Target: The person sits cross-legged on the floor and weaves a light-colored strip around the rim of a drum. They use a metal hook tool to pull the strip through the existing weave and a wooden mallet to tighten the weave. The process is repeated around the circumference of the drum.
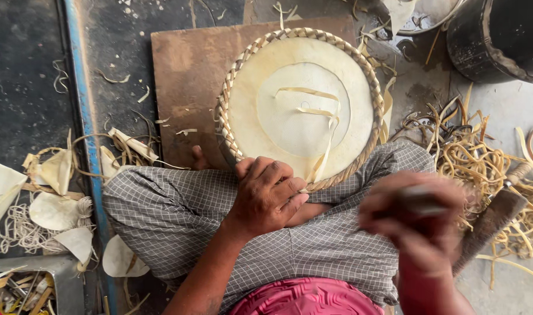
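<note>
While a round woven disc with a plaited rim is lying flat on a brown board, a person sitting cross-legged on the ground is pinning its near edge with the left hand. That hand is curling knuckles-up over the rim, fingers closed against the plaiting where the disc is overlapping the checked cloth stretched across the knees, a hold that appears meant to be keeping the piece from sliding on the board. Most of the disc is therefore lying beyond the grip, away from the body, with only its nearest arc under the fingers. Loose pale strips are trailing across its centre toward that same edge.

The right hand is blurring in motion, raised off the disc to its right; it seems to be gripping a dark object, though how tightly the fingers are closing cannot be told. A blade-like tool is showing behind it, and whether the hand is holding it is unclear. Curled yellow shavings are heaping on the floor at right, pale leaf offcuts are scattering at left beside a blue bar, and a dark tub is standing at top right.
</note>
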